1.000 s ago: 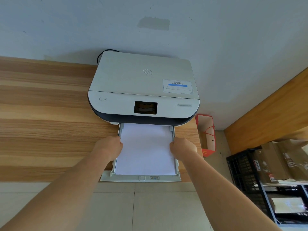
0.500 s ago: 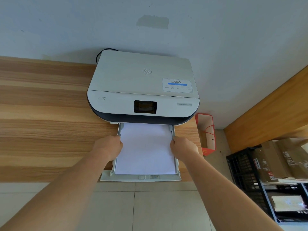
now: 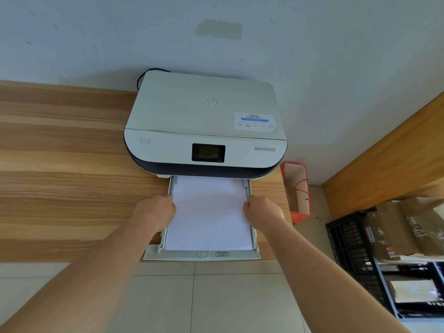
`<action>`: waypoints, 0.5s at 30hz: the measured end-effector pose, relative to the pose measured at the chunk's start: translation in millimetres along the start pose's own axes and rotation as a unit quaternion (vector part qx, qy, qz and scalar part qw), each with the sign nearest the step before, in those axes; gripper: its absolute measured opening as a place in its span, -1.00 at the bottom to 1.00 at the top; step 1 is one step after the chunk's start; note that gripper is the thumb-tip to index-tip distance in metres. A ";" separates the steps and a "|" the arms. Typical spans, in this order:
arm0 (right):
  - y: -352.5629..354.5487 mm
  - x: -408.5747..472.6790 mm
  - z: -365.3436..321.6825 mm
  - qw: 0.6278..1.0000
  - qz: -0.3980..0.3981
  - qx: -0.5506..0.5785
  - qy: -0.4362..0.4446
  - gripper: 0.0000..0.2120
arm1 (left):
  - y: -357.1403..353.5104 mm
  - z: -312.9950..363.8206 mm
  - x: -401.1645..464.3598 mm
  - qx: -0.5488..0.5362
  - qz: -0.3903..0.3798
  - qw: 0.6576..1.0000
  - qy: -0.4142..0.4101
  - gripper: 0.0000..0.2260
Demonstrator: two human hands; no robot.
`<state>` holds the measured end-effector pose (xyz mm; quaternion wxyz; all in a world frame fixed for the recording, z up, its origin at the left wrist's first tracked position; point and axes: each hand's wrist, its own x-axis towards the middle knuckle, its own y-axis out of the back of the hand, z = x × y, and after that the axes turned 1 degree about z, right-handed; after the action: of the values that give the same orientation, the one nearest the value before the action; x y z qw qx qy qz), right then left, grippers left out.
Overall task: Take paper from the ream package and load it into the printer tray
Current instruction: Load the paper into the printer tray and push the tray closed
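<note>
Paper [image 3: 209, 212] sits flat in the pulled-out tray [image 3: 201, 256] under the printer [image 3: 204, 121] on the desk [image 3: 60, 164]. Left hand [image 3: 155, 212] and right hand [image 3: 263, 212] are curled, pressing its side edges, probably squaring the stack between the guides (grip underneath hidden, ream not in view).

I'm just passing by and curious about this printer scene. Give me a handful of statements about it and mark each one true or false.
1. White paper lies in the pulled-out printer tray. True.
2. The left hand and right hand sit at opposite side edges of the paper. True.
3. The printer stands on the tiled floor. False: it stands on a wooden counter.
4. The printer's small screen shows a bright picture. False: it is dark.
5. A red paper bag stands on the floor right of the counter. True.
</note>
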<state>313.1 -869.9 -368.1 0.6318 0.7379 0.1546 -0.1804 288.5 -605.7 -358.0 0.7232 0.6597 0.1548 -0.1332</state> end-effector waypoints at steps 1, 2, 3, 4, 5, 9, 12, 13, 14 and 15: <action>-0.6 0.7 -0.3 1.000 0.002 0.006 -0.005 -0.73 | 0.1 1.2 0.1 -0.001 -0.001 1.000 -0.003 -0.75; -1.2 1.3 -1.0 1.000 0.003 0.015 -0.012 -0.73 | 0.6 2.6 -1.1 -0.015 -0.004 1.000 0.001 -0.75; -2.1 1.5 -1.7 0.999 0.006 0.025 -0.019 -0.72 | 1.2 4.0 -2.3 -0.019 -0.007 1.000 0.003 -0.75; -2.7 1.8 -2.4 0.999 0.008 0.029 -0.021 -0.72 | 1.9 5.3 -3.2 -0.024 -0.007 1.000 0.003 -0.75; -3.0 1.5 -3.0 0.999 0.009 0.031 -0.021 -0.72 | -0.4 4.1 -0.9 -0.011 -0.009 1.000 -0.004 -0.75; -2.5 0.4 -1.2 0.999 0.010 0.046 -0.015 -0.70 | -2.0 1.3 1.5 0.003 -0.010 1.000 -0.001 -0.75; -3.0 0.9 2.2 0.999 0.012 0.047 -0.011 -0.71 | -3.3 -1.6 -1.3 0.009 0.004 1.000 -0.004 -0.78; -3.3 0.5 2.6 0.999 0.013 0.046 -0.012 -0.71 | -4.7 -3.3 0.1 0.017 0.007 1.000 -0.008 -0.80; -3.7 0.7 2.8 0.999 0.015 0.044 -0.012 -0.71 | -5.6 -3.9 1.2 0.023 0.009 1.000 -0.011 -0.80; -3.4 0.3 2.1 0.999 0.015 0.042 -0.013 -0.71 | -6.2 -3.9 1.6 0.023 0.010 1.000 -0.013 -0.81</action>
<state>311.7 -871.5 -371.4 0.6045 0.7638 0.1272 -0.1869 287.3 -602.4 -364.6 0.7114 0.6756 0.1356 -0.1380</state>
